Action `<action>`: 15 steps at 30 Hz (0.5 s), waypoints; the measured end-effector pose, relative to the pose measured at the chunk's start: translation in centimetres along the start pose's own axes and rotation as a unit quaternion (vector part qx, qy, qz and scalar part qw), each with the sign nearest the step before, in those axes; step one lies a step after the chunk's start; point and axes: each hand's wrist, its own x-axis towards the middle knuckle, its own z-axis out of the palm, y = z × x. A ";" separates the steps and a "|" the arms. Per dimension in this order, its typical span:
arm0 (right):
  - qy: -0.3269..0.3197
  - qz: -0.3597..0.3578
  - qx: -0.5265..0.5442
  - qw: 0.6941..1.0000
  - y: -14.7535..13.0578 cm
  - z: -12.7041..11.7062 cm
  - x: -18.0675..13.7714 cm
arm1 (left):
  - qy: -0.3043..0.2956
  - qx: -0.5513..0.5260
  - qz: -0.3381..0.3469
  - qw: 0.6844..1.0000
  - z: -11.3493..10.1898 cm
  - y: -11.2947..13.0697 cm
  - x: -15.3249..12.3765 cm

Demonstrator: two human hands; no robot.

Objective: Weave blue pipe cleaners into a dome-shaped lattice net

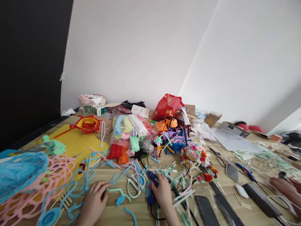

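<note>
My right hand (162, 190) is wrapped round a blue glue gun (153, 179) that lies low over the table, its cord trailing toward me. My left hand (93, 201) rests on the tabletop with fingers curled together; what they pinch, if anything, is hidden. Close to its fingertips are a light blue pipe cleaner strip (113, 178) and a wavy green pipe cleaner (121, 191) with a small blue oval piece (120, 200). Between the hands lie white-handled scissors (133, 185). Left of my left hand is a blue coiled pipe cleaner shape (50, 216).
Bundled pipe cleaners (131, 131) in plastic stand ahead, with a red bag (167, 106) behind. A pink looped net (30, 201) and blue fluffy piece (22, 172) fill the left. Phones (205, 210), a power strip (261, 199) and another person's hand (284, 188) are at right.
</note>
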 end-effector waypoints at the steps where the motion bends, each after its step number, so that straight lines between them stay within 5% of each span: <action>1: 0.014 0.007 -0.001 1.000 0.2 0.1 0.0 | 0.000 -0.001 0.000 1.000 0.1 0.0 0.0; 15: 0.192 0.085 0.079 0.975 1.3 -0.9 -0.6 | -0.006 -0.005 -0.007 1.000 -0.1 0.1 0.0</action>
